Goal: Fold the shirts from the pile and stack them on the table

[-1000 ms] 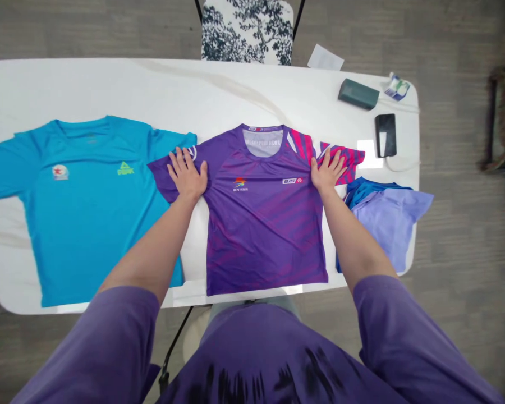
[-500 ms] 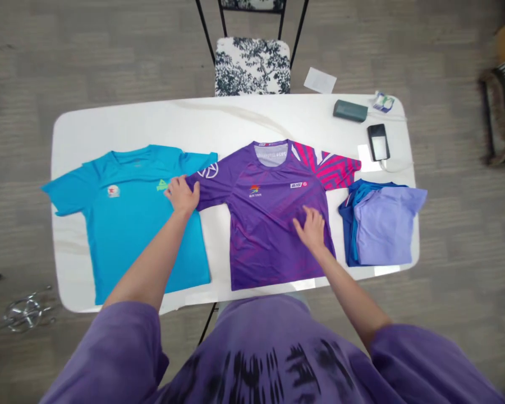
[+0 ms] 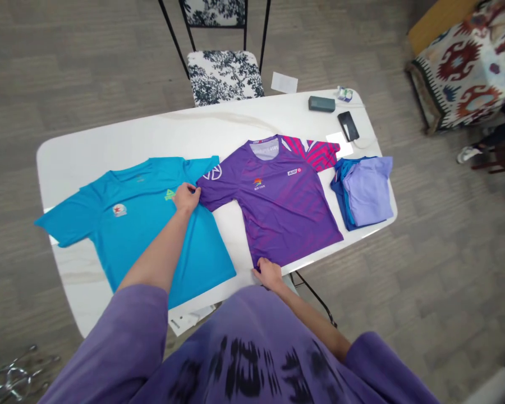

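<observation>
A purple T-shirt point(image 3: 288, 210) with one pink-striped sleeve lies spread face up on the white table point(image 3: 92, 154). My left hand point(image 3: 187, 198) pinches the edge of its left-side sleeve. At the shirt's lower left hem corner, my right hand point(image 3: 268, 273) is closed on the fabric near the table's front edge. A turquoise T-shirt point(image 3: 138, 235) lies flat to the left, its right part under my left forearm. To the right sits a stack of folded clothes point(image 3: 368, 191), lavender on top and blue below.
A dark green case point(image 3: 321, 104), a phone point(image 3: 348, 126) with a cable and a small packet point(image 3: 344, 93) lie at the back right. Behind the table stands a chair point(image 3: 225, 76) with a patterned seat. A patterned cover point(image 3: 463, 67) hangs over furniture at far right, near a person's shoe point(image 3: 468, 153).
My right hand has moved from the purple shirt's chest down and left to its hem corner and closed there. My left hand now pinches the sleeve edge. The view has turned.
</observation>
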